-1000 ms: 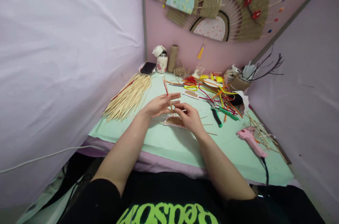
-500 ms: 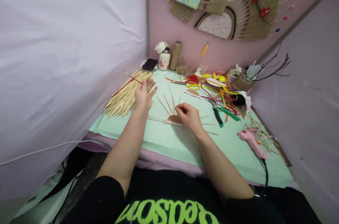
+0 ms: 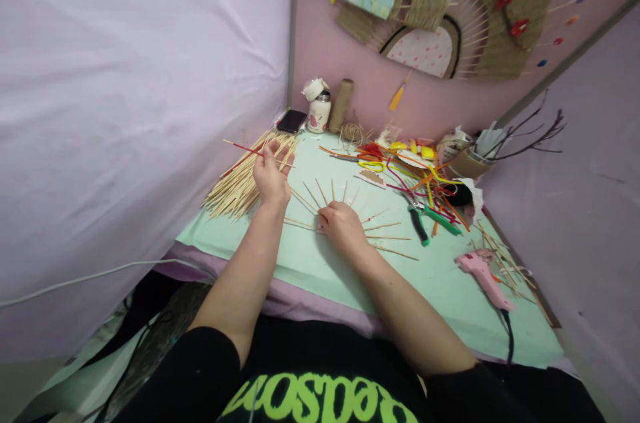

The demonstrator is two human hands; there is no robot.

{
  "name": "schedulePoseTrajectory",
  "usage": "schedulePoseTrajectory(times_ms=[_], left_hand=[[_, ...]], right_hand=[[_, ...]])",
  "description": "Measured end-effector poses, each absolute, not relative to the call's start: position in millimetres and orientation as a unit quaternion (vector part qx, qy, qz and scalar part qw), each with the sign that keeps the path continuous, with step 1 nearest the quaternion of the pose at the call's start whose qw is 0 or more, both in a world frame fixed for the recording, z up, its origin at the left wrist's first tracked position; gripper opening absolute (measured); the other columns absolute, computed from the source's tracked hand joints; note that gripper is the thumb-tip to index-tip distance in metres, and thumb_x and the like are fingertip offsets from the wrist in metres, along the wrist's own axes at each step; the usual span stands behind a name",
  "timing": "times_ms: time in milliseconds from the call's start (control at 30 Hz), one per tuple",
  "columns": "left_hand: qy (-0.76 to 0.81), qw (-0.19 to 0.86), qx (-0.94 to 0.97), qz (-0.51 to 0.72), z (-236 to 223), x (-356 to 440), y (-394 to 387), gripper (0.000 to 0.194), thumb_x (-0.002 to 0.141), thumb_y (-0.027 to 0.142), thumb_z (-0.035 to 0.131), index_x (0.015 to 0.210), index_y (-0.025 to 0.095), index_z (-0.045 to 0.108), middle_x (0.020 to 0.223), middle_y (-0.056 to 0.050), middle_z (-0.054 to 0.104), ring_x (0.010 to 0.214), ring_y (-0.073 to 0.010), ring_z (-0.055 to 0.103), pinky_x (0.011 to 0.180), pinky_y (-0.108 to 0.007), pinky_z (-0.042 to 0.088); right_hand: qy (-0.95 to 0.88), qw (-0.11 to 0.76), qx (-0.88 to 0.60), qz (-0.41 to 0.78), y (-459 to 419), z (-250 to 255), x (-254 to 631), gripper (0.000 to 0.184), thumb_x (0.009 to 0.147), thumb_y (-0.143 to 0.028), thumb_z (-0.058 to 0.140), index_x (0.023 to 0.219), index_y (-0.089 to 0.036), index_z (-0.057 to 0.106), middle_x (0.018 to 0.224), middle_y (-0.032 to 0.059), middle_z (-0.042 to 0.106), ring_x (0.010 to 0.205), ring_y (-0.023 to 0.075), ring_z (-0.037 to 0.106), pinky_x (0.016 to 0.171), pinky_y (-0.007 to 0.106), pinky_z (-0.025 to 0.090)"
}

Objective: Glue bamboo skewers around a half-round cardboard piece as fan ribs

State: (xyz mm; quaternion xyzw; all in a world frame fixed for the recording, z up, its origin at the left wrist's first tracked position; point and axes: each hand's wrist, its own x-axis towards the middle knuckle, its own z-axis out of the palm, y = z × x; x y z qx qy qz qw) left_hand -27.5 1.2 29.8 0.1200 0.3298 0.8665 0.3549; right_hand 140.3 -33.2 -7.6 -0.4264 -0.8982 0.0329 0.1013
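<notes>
My left hand (image 3: pixel 273 176) is raised beside the stick pile, its thumb and fingers holding a thin stick, partly red and partly pale (image 3: pixel 246 149). Lower and to the right, my right hand (image 3: pixel 345 226) has its fingertips pinched on the inner end of a pale bamboo stick (image 3: pixel 303 200). Under that hand lies a small half-round piece, almost wholly covered now. More thin sticks (image 3: pixel 387 238) fan out from around it on the table. A large bundle of bamboo sticks (image 3: pixel 235 190) lies just left of my left hand.
On the pale green tabletop (image 3: pixel 300 276) are a pink glue gun (image 3: pixel 484 276), green-handled pliers (image 3: pixel 419 226), yellow-handled scissors (image 3: pixel 371 166) and tangled coloured stems (image 3: pixel 435 190). A phone (image 3: pixel 291 121), white bottle (image 3: pixel 319 113) and twine cone (image 3: pixel 341 106) stand at the back.
My right hand has moved left and down over the half-round piece, hiding it. A stick now shows at its left side. My left hand keeps its stick, turned slightly flatter.
</notes>
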Motion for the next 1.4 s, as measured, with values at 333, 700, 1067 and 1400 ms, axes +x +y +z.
schedulePoseTrajectory(times_ms=[333, 700, 1067, 1400], left_hand=[[0.337, 0.352, 0.116, 0.865, 31.4, -27.5, 1.2, 0.023, 0.101, 0.031, 0.045, 0.094, 0.017, 0.061, 0.129, -0.011, 0.062, 0.108, -0.0186, 0.069, 0.095, -0.037, 0.055], [0.339, 0.357, 0.126, 0.861, 30.9, -26.7, 1.5, 0.024, 0.101, 0.032, 0.045, 0.093, 0.017, 0.062, 0.13, -0.011, 0.062, 0.108, -0.018, 0.068, 0.095, -0.035, 0.055], [0.344, 0.365, 0.126, 0.856, 32.6, -25.0, 0.2, 0.023, 0.1, 0.034, 0.048, 0.099, 0.018, 0.064, 0.133, -0.011, 0.061, 0.112, -0.0179, 0.067, 0.097, -0.035, 0.055], [0.346, 0.361, 0.137, 0.855, 29.8, -25.2, 1.1, 0.024, 0.099, 0.035, 0.049, 0.099, 0.018, 0.065, 0.132, -0.011, 0.06, 0.114, -0.0199, 0.066, 0.098, -0.038, 0.054]], right_hand=[[-0.903, 0.097, -0.418, 0.022, -34.2, -8.2, 138.3, 0.021, 0.093, -0.014, 0.054, 0.089, -0.013, 0.074, 0.091, 0.0111, 0.065, 0.09, 0.0218, 0.054, 0.077, 0.03, 0.038], [-0.893, 0.136, -0.428, 0.027, -25.6, -17.8, 138.3, 0.025, 0.093, -0.016, 0.052, 0.083, -0.013, 0.075, 0.088, 0.0105, 0.064, 0.088, 0.0219, 0.052, 0.079, 0.031, 0.038], [-0.889, 0.131, -0.436, 0.057, -26.9, -13.4, 135.9, 0.026, 0.093, -0.013, 0.051, 0.083, -0.013, 0.075, 0.088, 0.0102, 0.065, 0.089, 0.0209, 0.053, 0.079, 0.029, 0.037], [-0.89, 0.138, -0.431, 0.058, -27.2, -13.0, 136.3, 0.027, 0.092, -0.013, 0.05, 0.08, -0.014, 0.074, 0.086, 0.0106, 0.065, 0.087, 0.0211, 0.054, 0.079, 0.029, 0.038]])
